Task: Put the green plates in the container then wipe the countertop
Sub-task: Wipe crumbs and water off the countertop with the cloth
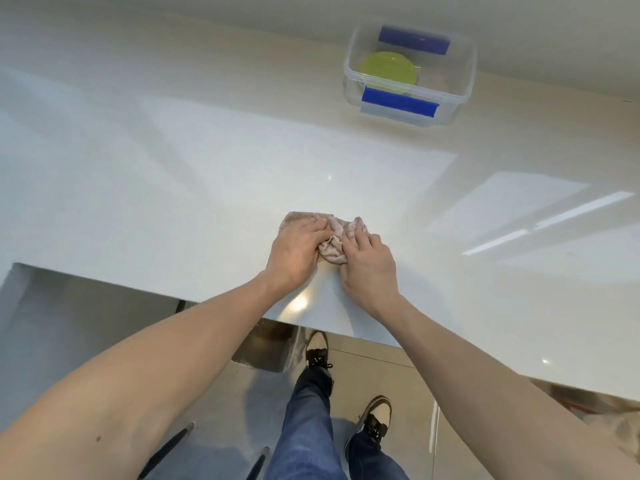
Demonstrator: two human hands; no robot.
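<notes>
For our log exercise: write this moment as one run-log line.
stage: wiping | green plates: in container | left hand, right hand: on cloth | countertop

Domestic kitchen, by appearances.
Glossy white countertop (214, 174) with square cut-out at near edge; clear clip-lid food container (408, 74) holding green plates (388, 69); cloth (337, 237) on surface; tiled floor (398, 375) below.

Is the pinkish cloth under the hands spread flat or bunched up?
Bunched up: the pinkish cloth sits crumpled in folds between the left hand and right hand on the white countertop.
</notes>
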